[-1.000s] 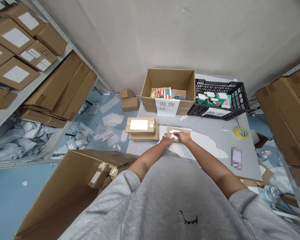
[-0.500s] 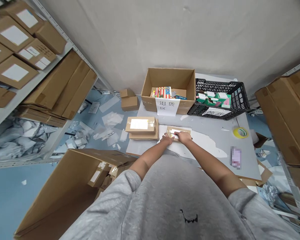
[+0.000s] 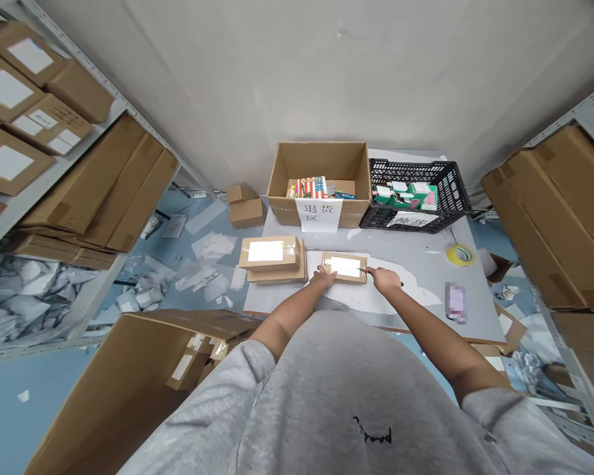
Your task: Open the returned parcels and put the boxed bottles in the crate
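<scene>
A small cardboard box [image 3: 345, 266] with a white label and clear tape lies flat on the white-topped table. At its left end my left hand [image 3: 324, 276] grips it, fingers on the corner and side. My right hand [image 3: 385, 280], just off the box's right end, is closed round a slim pointed tool [image 3: 369, 270] that looks like a box cutter. Its thin tip reaches over the label's right edge; most of its handle is hidden in my fist. Left of my left hand, a labelled box [image 3: 292, 254] rests on a flatter carton [image 3: 277, 274].
Behind stand an open carton [image 3: 284, 210] with books and a paper sign, and a black crate [image 3: 455, 191] of green-and-white packets. Yellow tape [image 3: 460, 255] and a blurred pinkish item [image 3: 456, 302] lie right. A large open carton [image 3: 129, 376] stands lower left; shelves flank both sides.
My right hand has moved off the box's top to its right end, and the pointed tool now shows. The left hand keeps hold of the left end. The view has shifted slightly.
</scene>
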The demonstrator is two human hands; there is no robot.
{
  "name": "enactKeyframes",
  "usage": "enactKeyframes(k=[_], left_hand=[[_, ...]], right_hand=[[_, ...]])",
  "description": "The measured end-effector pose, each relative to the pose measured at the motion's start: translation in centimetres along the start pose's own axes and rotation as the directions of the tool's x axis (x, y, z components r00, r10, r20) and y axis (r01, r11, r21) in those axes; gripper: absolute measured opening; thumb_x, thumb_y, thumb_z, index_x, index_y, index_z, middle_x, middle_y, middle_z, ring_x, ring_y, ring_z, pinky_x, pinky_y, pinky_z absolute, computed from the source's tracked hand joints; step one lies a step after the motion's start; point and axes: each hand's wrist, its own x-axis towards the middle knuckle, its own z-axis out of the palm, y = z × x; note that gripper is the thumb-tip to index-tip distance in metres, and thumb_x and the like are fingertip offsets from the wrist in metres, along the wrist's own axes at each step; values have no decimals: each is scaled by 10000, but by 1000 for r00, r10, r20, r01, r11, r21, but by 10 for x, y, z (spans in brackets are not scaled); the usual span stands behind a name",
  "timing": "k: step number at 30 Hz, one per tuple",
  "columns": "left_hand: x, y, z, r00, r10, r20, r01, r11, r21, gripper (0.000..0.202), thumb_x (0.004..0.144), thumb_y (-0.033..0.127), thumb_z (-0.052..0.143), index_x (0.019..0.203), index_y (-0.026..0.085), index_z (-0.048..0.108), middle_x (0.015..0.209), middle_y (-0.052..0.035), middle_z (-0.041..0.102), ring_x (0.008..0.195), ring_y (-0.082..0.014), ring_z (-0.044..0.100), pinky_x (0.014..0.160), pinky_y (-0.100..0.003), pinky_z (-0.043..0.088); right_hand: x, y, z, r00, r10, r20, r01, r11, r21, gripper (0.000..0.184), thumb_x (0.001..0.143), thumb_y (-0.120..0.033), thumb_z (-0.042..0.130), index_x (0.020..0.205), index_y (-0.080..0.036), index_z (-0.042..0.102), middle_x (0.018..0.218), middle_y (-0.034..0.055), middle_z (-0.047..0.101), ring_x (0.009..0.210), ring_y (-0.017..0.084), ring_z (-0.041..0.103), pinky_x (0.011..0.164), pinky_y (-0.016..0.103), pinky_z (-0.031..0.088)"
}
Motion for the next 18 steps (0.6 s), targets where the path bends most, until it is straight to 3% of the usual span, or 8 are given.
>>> enactKeyframes(k=[4,9,11,15,18], left_hand=[[-2,5,-2,991,-133,25,129,985,115,895,900,785,458,1564,212,281,1590,-229,448,1446,-456,461,1139,-567,397],[-3,8,-3,990,-139,16,134,976,169,825,915,782,444,1499,210,336,1537,-225,515,1418,-416,514,1118,-535,434],[-4,7,-2,992,-126,10,122,977,176,806,924,774,442,1487,205,343,1528,-233,523,1414,-401,526,1111,-516,446],[-4,6,0,992,-122,-4,121,974,189,799,923,793,425,1473,217,360,1520,-219,538,1406,-383,542,1098,-505,465],[-4,7,1,991,-134,-17,135,972,193,809,921,794,430,1482,215,357,1529,-224,525,1411,-375,540,1098,-495,467]], right_hand=[[-10,14,-10,998,33,54,-29,998,-63,508,992,-168,514,1451,-357,622,1164,138,721,1030,289,711,859,361,468],[-25,34,-17,987,140,73,-135,988,-69,426,1061,-289,421,1410,-340,659,1202,126,736,1003,271,710,817,334,468],[-26,34,-18,992,120,39,-119,992,-29,441,1085,-366,372,1437,-363,640,1222,108,740,1016,273,704,816,334,470],[-13,5,-18,999,-33,29,33,999,3,449,1087,-404,386,1477,-387,608,1289,86,727,1102,273,680,874,333,469],[4,-25,-18,995,-75,65,73,997,29,447,1067,-362,448,1483,-379,609,1322,84,717,1147,273,667,926,335,467]])
